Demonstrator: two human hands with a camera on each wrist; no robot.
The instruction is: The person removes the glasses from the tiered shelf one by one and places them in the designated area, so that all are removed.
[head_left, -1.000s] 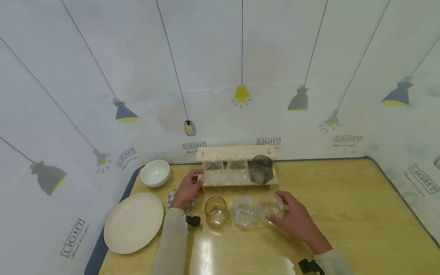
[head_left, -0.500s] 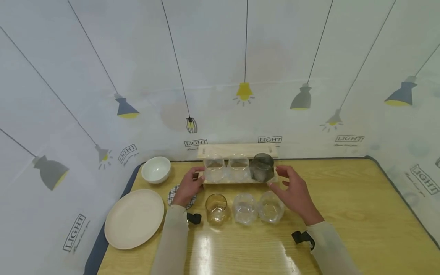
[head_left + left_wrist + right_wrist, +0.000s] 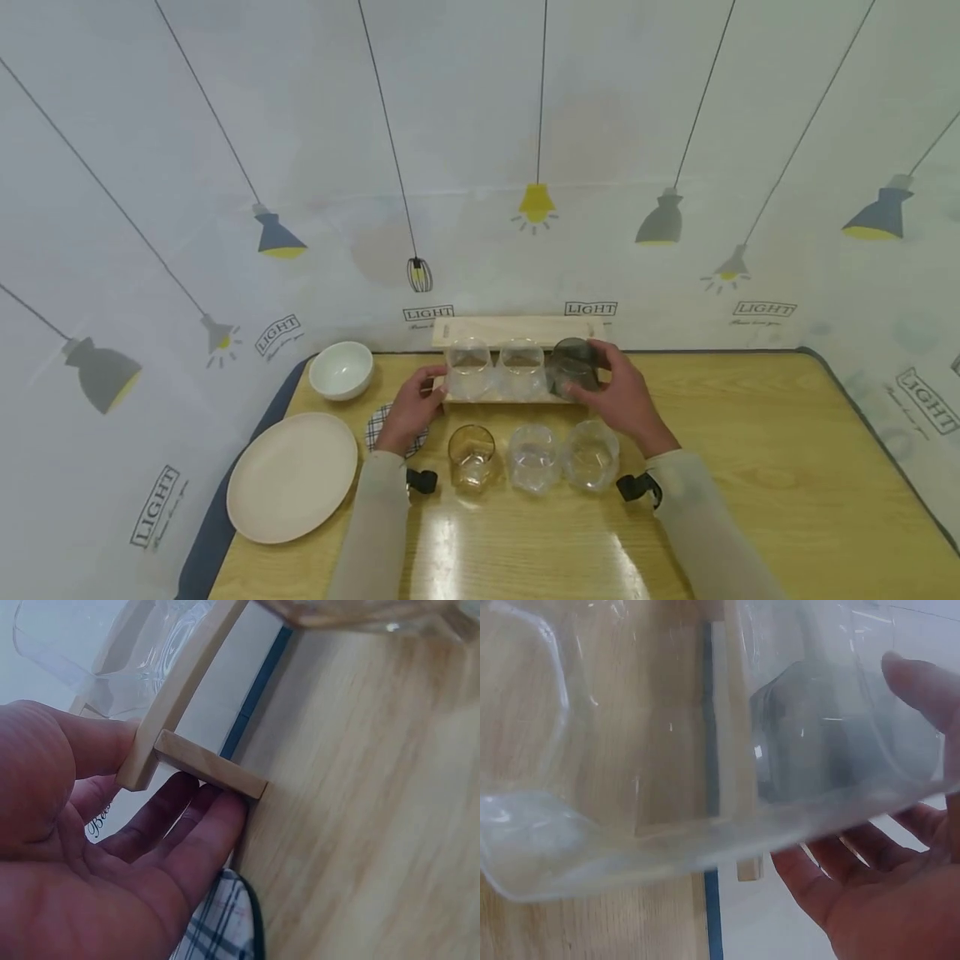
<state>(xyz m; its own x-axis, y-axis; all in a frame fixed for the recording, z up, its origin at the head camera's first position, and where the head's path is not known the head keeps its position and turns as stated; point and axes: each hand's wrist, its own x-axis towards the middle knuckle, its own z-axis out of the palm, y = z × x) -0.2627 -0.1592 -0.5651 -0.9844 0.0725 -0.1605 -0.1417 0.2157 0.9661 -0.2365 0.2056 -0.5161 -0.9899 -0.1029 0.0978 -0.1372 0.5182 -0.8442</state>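
A small wooden rack (image 3: 517,330) stands at the back of the table with two clear glasses (image 3: 469,367) and one smoky grey glass (image 3: 573,365) in a row on it. My left hand (image 3: 409,408) grips the rack's left end; in the left wrist view the thumb (image 3: 105,746) lies against its front slat and the fingers reach behind its leg. At the right end, my right hand (image 3: 621,396) holds the grey glass between thumb and fingers. In front of the rack stand an amber glass (image 3: 472,458), a clear glass (image 3: 534,458) and another clear glass (image 3: 591,455).
To the left are a large cream plate (image 3: 292,479), a white bowl (image 3: 341,371) and a checked coaster (image 3: 378,422) partly under my left hand. A patterned wall rises right behind the rack. A clear glass blurs across the right wrist view's foreground.
My right hand has let go of the front right clear glass, moved up to the rack and taken hold of the grey glass. The left hand stays on the rack's end.
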